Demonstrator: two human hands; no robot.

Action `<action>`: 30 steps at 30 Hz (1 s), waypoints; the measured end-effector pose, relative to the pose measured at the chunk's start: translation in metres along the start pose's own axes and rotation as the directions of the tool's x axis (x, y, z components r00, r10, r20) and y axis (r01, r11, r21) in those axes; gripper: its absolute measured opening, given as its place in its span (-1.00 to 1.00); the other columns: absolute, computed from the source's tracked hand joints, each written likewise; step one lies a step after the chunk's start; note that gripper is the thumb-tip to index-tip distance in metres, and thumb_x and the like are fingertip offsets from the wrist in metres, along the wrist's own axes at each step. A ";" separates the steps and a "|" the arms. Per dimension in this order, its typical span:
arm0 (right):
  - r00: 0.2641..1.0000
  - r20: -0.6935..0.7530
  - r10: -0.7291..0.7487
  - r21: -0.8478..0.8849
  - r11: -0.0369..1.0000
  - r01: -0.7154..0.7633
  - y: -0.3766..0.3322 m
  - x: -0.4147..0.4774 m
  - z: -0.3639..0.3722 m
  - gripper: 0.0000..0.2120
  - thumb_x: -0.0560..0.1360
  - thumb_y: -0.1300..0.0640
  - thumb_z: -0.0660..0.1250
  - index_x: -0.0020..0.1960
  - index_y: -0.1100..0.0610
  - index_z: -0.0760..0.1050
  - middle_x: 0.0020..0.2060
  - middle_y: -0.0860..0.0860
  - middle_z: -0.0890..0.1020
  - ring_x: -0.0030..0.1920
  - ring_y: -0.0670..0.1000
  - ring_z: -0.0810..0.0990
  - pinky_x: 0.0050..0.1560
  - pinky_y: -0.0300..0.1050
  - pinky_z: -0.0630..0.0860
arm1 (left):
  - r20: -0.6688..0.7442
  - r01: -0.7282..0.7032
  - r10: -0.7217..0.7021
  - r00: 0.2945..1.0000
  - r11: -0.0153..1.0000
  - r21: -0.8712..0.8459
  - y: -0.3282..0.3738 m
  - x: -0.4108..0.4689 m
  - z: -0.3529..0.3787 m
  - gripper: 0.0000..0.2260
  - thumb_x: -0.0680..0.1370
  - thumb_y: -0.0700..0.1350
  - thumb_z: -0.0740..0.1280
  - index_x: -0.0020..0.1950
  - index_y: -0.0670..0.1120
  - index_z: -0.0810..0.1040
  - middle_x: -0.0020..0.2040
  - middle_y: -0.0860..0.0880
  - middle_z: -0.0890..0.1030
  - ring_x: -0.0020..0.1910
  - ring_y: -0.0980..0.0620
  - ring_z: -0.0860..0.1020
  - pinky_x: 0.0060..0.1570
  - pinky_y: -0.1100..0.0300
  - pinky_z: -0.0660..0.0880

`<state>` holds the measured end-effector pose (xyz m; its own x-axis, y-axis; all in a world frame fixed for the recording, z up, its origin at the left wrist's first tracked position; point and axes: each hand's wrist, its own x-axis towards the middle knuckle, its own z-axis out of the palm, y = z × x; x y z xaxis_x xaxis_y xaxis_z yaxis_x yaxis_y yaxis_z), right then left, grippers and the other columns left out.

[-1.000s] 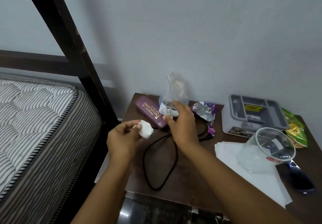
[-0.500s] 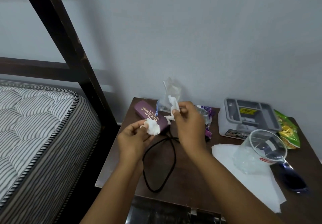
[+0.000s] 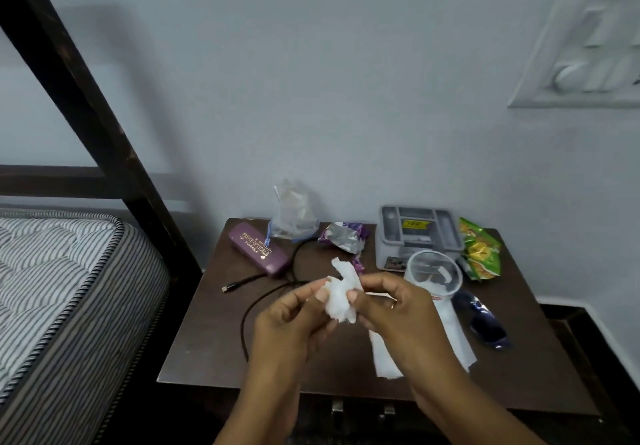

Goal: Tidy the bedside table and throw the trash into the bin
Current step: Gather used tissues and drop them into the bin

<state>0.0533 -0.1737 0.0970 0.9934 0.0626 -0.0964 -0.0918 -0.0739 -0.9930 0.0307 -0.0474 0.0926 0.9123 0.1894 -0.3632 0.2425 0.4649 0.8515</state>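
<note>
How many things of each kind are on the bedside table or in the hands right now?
Tissue: 2, tissue wad pinched by left hand and right hand, flat sheet
Packaging: 3, clear bag, foil wrapper, green packet
Eyewear: 2, purple case, sunglasses
Cable: 1
Clear cup: 1
Grey box: 1
Total: 10

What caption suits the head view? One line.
Left hand and right hand pinch crumpled tissue above the cluttered bedside table.
</note>
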 end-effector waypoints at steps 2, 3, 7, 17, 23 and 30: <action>1.000 0.004 -0.022 -0.025 0.999 0.022 -0.006 -0.014 -0.020 -0.86 0.42 0.27 0.40 -0.17 0.05 0.65 -0.25 -0.02 0.72 -0.22 -0.04 0.68 -0.10 -0.12 0.61 | 0.021 0.026 -0.025 0.999 1.000 -0.018 -0.002 -0.018 0.016 -0.84 0.49 -0.29 0.31 0.03 -0.26 0.61 -0.04 -0.24 0.68 -0.20 0.00 0.68 -0.26 0.27 0.62; 1.000 0.004 -0.025 -0.023 0.999 0.025 -0.009 -0.022 -0.031 -0.86 0.42 0.28 0.40 -0.18 0.06 0.65 -0.26 -0.02 0.72 -0.23 -0.06 0.68 -0.15 -0.18 0.61 | 0.033 0.031 -0.031 0.999 0.999 -0.019 -0.003 -0.028 0.026 -0.84 0.47 -0.33 0.32 0.02 -0.27 0.62 -0.05 -0.25 0.68 -0.24 0.00 0.68 -0.30 0.27 0.61; 1.000 -0.009 0.011 0.020 1.000 -0.011 -0.017 -0.059 -0.087 -0.88 0.41 0.31 0.40 -0.17 0.13 0.65 -0.25 0.05 0.72 -0.27 -0.07 0.67 -0.23 -0.26 0.59 | 0.110 0.015 -0.025 0.994 0.996 0.085 -0.021 -0.063 0.067 -0.80 0.39 -0.44 0.36 -0.09 -0.21 0.65 -0.25 -0.18 0.69 -0.36 0.02 0.65 -0.39 0.28 0.59; 0.921 -0.317 0.228 0.132 0.972 -0.195 0.028 -0.199 -0.261 -0.89 0.44 0.33 0.37 -0.04 0.24 0.60 -0.14 0.17 0.70 -0.16 0.01 0.66 -0.10 -0.15 0.61 | 0.446 0.095 -0.251 0.859 0.935 0.343 -0.148 -0.159 0.190 -0.83 0.39 -0.40 0.38 -0.10 -0.19 0.65 -0.26 -0.11 0.71 -0.32 0.06 0.66 -0.35 0.34 0.57; 0.731 -0.482 0.483 0.364 0.869 -0.335 0.100 -0.286 -0.323 -0.88 0.45 0.32 0.37 -0.03 0.23 0.62 -0.11 0.15 0.71 -0.04 0.13 0.68 0.08 0.02 0.60 | 0.452 0.223 -0.519 0.725 0.798 0.560 -0.249 -0.208 0.234 -0.86 0.41 -0.44 0.37 -0.17 -0.24 0.64 -0.45 -0.05 0.66 -0.50 0.13 0.60 -0.51 0.37 0.50; 0.512 -0.563 0.649 0.454 0.760 -0.465 0.186 -0.335 -0.342 -0.86 0.45 0.35 0.34 -0.05 0.19 0.61 -0.14 0.12 0.70 -0.07 0.10 0.66 0.01 0.00 0.60 | 0.411 0.101 -0.675 0.613 0.582 0.807 -0.352 -0.217 0.227 -0.73 0.39 -0.42 0.41 0.06 -0.24 0.61 -0.11 -0.13 0.68 -0.21 0.02 0.60 -0.29 0.27 0.53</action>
<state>-0.2726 -0.5488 -0.0321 0.4875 -0.5762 -0.6560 -0.5627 0.3671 -0.7407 -0.1782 -0.4485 -0.0428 0.5310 -0.5529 -0.6422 0.4998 -0.4076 0.7642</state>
